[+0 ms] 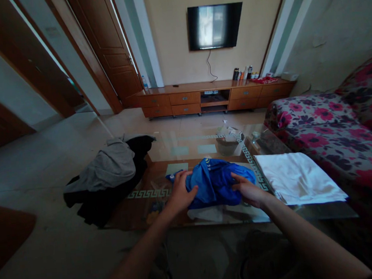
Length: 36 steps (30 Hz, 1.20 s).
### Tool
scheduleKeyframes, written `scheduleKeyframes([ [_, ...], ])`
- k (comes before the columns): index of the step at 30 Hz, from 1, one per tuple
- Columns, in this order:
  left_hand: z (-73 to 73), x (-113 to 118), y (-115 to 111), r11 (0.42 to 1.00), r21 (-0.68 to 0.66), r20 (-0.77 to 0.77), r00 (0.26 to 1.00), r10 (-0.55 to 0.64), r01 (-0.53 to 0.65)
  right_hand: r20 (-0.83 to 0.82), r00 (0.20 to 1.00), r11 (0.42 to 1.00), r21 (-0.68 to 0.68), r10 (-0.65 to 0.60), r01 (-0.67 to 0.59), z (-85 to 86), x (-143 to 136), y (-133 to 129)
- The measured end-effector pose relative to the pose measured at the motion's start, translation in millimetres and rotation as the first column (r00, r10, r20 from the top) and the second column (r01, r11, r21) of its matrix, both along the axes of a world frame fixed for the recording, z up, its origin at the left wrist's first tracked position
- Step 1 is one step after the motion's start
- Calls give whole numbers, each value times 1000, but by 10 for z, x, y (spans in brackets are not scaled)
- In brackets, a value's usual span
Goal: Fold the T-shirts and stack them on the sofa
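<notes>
A bunched-up blue garment point(214, 187) of thin, shiny cloth, with small pale print near its top, lies on the glass coffee table point(170, 219). My left hand point(181, 195) is at its left side, thumb and fingers curved around the edge. At the right side my right hand point(248, 190) has its thumb and fingertips on the cloth. Some fingers of both hands are hidden by the folds. To the right lies a flat, folded white cloth point(298, 177). Grey and black clothing point(113, 165) is heaped over the table's left end.
A floral sofa point(324, 123) runs along the right side. Beyond the table, a waste bin point(228, 142) shows near the far edge. A long wooden TV cabinet point(184, 98) with bottles stands against the wall, under a television point(215, 26). A wooden edge point(8, 233) juts in at left.
</notes>
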State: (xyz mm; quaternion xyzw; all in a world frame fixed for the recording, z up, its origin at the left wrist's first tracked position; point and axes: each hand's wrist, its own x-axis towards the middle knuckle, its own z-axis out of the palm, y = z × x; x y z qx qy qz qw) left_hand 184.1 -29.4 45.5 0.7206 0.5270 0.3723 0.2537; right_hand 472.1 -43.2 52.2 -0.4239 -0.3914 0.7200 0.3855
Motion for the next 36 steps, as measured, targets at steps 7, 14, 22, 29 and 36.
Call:
scheduleKeyframes([
  [7,284,235,-333,916,-19,-48,915,-401,400,-99,916,920,-8,389,-392,319,-187,-220],
  [14,233,204,-303,888,-101,-271,846,-458,448,-36,911,912,-4,410,-410,281,-241,-268],
  [22,-31,-3,-164,936,-217,-443,827,-347,277,-124,935,929,130,-333,348,196,213,132],
  [29,69,-164,163,996,31,-254,964,-77,88,-99,683,675,105,-723,730,-65,613,380],
  [36,196,-590,509,956,213,-195,950,245,-203,31,692,650,378,-721,660,-118,665,433],
])
